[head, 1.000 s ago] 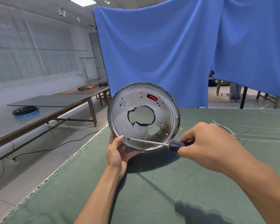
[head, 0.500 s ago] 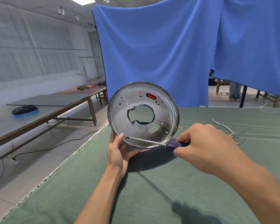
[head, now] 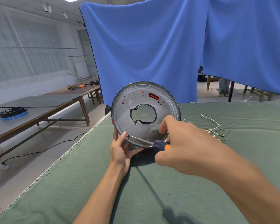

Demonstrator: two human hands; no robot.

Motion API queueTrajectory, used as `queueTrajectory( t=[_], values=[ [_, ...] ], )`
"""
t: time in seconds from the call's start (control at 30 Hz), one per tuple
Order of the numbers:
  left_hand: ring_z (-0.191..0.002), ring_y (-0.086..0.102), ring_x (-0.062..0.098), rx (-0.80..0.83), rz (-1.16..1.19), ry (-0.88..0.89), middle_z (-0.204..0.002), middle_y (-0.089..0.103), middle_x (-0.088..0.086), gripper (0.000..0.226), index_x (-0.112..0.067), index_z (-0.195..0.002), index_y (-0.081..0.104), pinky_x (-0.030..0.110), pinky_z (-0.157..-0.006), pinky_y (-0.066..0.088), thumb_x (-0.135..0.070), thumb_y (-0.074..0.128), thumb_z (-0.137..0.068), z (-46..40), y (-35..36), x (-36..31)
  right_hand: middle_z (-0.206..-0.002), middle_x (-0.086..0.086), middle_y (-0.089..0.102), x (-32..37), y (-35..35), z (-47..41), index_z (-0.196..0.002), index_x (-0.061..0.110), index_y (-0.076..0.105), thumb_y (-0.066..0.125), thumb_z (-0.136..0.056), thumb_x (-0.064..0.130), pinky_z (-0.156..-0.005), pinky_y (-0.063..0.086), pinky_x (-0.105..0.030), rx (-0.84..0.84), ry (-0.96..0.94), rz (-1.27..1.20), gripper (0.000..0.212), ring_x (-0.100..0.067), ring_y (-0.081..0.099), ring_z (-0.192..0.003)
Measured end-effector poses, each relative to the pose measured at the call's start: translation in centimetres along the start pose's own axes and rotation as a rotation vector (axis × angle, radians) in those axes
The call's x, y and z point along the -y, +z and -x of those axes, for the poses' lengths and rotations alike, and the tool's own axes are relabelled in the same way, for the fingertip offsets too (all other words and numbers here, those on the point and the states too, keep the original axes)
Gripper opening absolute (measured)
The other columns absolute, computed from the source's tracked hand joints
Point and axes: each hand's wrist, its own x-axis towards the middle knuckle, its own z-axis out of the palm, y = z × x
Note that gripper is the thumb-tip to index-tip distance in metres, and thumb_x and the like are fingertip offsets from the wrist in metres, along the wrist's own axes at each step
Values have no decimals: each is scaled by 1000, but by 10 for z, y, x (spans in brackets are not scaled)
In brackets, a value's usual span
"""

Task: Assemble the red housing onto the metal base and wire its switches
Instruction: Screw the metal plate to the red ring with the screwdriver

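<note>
A: Where's the base?

B: Round metal base (head: 145, 113) is stood on edge, near the left edge of the green cloth table (head: 152, 183), flat face tilted toward the person. Big ragged hole in the middle, small holes around it. Red shows through an oblong slot (head: 153, 96) near the top, so the red housing (head: 153, 96) sits behind it; can't see more of it than that.

A: Left hand?

B: Left hand (head: 121, 151) holds the base at its lower left rim, thumb on the front face, fingers curled behind.

A: Right?

B: Right hand (head: 179, 143) is wrapped round a screwdriver (head: 145, 141), dark handle with an orange patch. Shaft runs left across the lower face of the base, tip close by the left thumb. Whether the tip sits in a screw, can't tell. Hand is slightly blurred.

A: Anything else on the table?

B: Loose white wires with terminals (head: 212, 125) lie on the cloth to the right of the base, apart from it. Blue curtain (head: 152, 46) hangs behind the table. Wooden benches on the left; one carries a black and blue ring-shaped part (head: 12, 112).
</note>
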Motion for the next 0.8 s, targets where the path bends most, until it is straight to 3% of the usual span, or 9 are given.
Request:
queueTrajectory(
  t=[0.13,0.23,0.37,0.47,0.57,0.7,0.8],
  values=[
    [-101,66,32,-14,-15,-26,-120,66,13,44,-25,-136,48,45,-62,56,-16,48,-93,4,2,2,-99,8,44,0,-9,3,-96,35,38,61,-77,24,-59,40,-27,-31,-36,-126,32,-15,54,-84],
    [-99,67,31,-1,-24,-48,-123,64,15,45,-22,-137,48,46,-64,56,-18,48,-92,5,1,2,-96,10,52,8,-7,5,-94,33,45,61,-79,18,-65,43,-30,-316,-124,-142,27,-16,54,-84],
    [-74,72,21,-3,40,-86,-95,73,10,40,-12,-131,55,34,-52,55,-17,45,-92,8,-2,1,-87,9,59,30,10,11,-87,26,45,58,-87,40,-65,35,-31,-529,-239,-50,19,-20,57,-81],
    [-74,66,29,-7,56,-143,-79,70,13,27,-11,-100,68,31,-49,53,-16,43,-90,7,-7,-3,-97,10,51,38,18,14,-92,32,36,52,-86,45,-67,39,-32,-451,-259,-38,21,-26,57,-88],
    [-65,56,27,-22,92,-182,-57,60,8,20,-14,-70,56,29,-46,50,-12,43,-85,5,-8,-5,-104,10,43,44,14,16,-104,33,34,53,-82,30,-67,33,-31,-339,-267,-113,29,-23,56,-89],
    [-49,63,20,-41,110,-149,-59,66,6,18,-8,-79,57,27,-42,50,-4,40,-82,3,-8,-6,-104,4,48,45,12,15,-110,25,40,48,-94,37,-67,36,-32,-368,-246,64,22,-27,57,-96],
    [-51,64,22,-34,122,-142,-65,68,8,21,-11,-79,58,33,-47,53,-3,39,-81,2,-11,-5,-79,0,49,44,16,17,-93,19,35,31,-97,54,-47,23,-28,-429,-151,311,36,-28,60,-92]
  ],
)
